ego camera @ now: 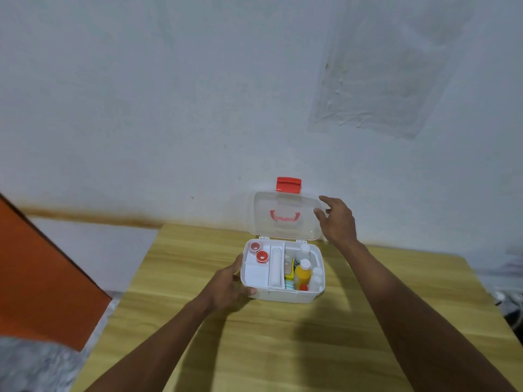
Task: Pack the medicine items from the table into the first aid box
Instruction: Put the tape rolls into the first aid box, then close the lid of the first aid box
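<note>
Lid (285, 219) upright at twelve o'clock of first aid box (283, 295); right hand (336, 222), fingers apart, at its three-o'clock edge; left hand (230, 287) clamps box's nine-o'clock wall.

two bare forearms reach in from the bottom edge, with no sleeves, cuffs or gloves showing along their visible length. the left hand (229, 284) and the right hand (336, 219) are bare too: no rings, watch, bracelet or bandage can be seen on the fingers or wrists. the arms look slim and long, stretched by the wide lens. nails are too small to make out. nothing else of the person is clearly in view.
</note>
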